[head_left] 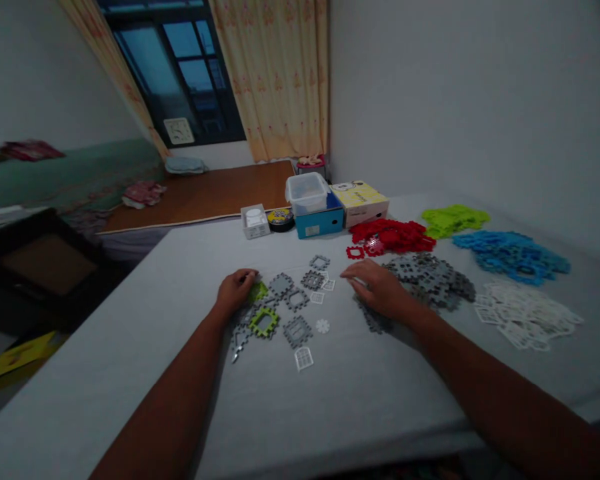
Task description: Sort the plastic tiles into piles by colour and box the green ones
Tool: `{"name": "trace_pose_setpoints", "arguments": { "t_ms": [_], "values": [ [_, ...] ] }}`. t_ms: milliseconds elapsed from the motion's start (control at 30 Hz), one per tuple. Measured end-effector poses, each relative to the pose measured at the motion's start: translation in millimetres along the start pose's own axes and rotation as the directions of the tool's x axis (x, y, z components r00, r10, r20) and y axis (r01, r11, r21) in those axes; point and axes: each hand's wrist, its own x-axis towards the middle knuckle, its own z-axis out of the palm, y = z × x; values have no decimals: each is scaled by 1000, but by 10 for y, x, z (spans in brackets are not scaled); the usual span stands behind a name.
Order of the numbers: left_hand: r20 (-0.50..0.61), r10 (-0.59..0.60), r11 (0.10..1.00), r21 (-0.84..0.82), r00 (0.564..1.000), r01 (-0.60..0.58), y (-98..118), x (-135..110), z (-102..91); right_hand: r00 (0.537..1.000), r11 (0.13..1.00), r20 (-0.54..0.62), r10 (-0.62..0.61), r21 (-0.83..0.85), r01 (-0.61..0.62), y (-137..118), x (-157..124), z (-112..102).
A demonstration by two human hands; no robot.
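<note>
My left hand [236, 291] rests on the table with its fingers curled over a green puzzle piece [258, 291]. Around it lie several grey frame pieces [297, 331], a green frame piece [265, 323] and small white window pieces [303, 359]. My right hand [377, 287] lies palm down, fingers stretched out, at the left edge of a pile of grey pieces [433, 279], touching them.
Piles of red pieces [395, 236], lime pieces [453, 220], blue pieces [513, 252] and white pieces [527, 313] lie on the grey table [130, 347]. A blue box with a clear tub [314, 208], a yellow box [360, 201], a white box [255, 222] and a tape roll [281, 219] stand at the far edge.
</note>
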Motion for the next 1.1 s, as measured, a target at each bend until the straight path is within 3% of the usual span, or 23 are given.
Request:
{"name": "trace_pose_setpoints", "arguments": {
  "t_ms": [100,233,400,533,600,700,800,867,933,1000,1100],
  "values": [
    [-18,11,996,-83,1000,-13,-44,3,20,966,991,222,-131,70,118,-344,14,230],
    [-44,-6,974,-226,999,-4,-52,6,13,869,968,432,-242,52,244,-766,209,384],
    [-81,-25,953,-304,996,-1,-25,0,12,851,957,444,-280,60,283,-1062,658,680],
    [-69,-22,951,-311,997,0,-15,-7,22,774,933,524,-354,142,331,-1081,861,993],
    [-61,-23,950,-313,998,3,-6,-9,19,757,924,535,-375,153,350,-1082,873,1025],
    [-54,-20,952,-307,998,2,22,-16,-4,798,930,483,-361,119,348,-1097,800,832],
    [-18,-38,969,-245,999,32,55,-24,-49,851,952,430,-300,86,293,-1009,692,437],
    [-5,-33,984,-173,999,32,64,-18,-81,901,980,388,-196,37,197,-794,649,131],
    [-3,-35,993,-112,999,35,60,-1,-104,943,998,328,-51,-24,62,-410,631,-193],
    [8,-37,997,-73,999,37,50,22,-113,960,992,259,105,-89,-84,132,608,-536],
    [6,-49,998,-44,999,50,31,55,-108,923,907,93,373,-247,-342,1103,502,-1046]
  ]
}}
